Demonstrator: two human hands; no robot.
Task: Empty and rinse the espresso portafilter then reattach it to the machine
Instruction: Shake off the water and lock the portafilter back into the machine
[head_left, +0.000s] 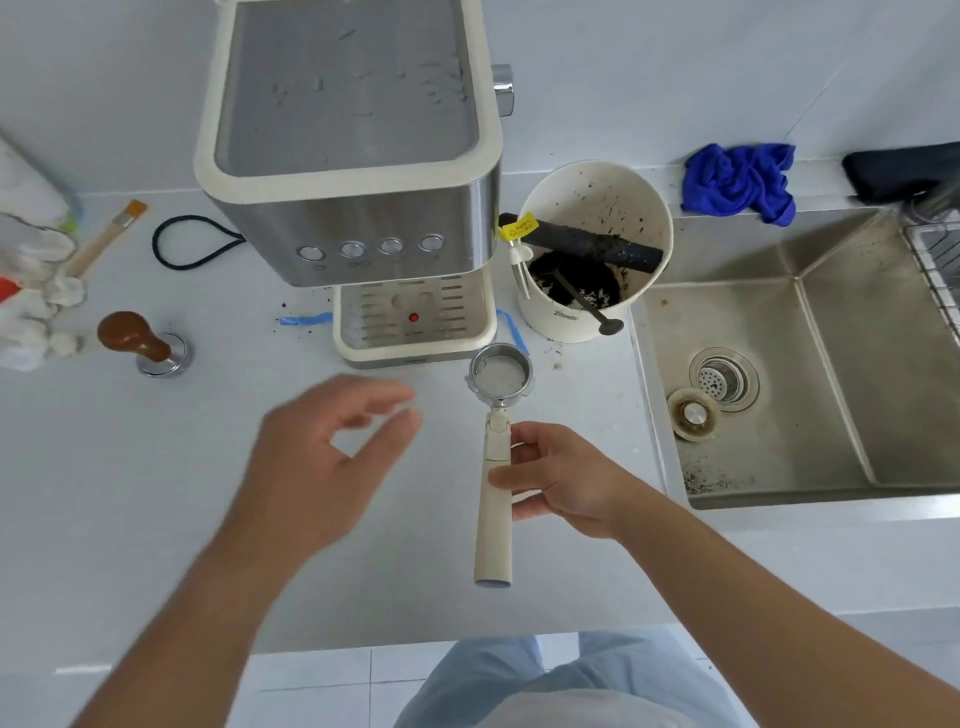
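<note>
Plainly, my right hand (561, 478) had its fingers curled round the middle of the portafilter (496, 467), on the cream handle, which pointed back toward me over the counter (130, 493) while the metal basket end hung just in front of the coffee machine (353, 208). My left hand (332, 457) was loose and half spread beside it, holding nothing, its outline blurred. I judged the thing front-heavy: the steel head would pull downward, so a grip closer to the neck, with the thumb on top, seemed steadier than the mid-handle hold I had. The handle looked smooth and stiff, likely slick if wet; the metal rim and lugs were hard and not fragile. The basket looked pale and clean inside, with no dark grounds that I could see, though I could not tell whether it was wet. Farther off, the white tub (592, 249) beside the machine held dark spent coffee under a black bar. To the right lay the sink (831, 467), with specks of grounds on its floor near the drain.
</note>
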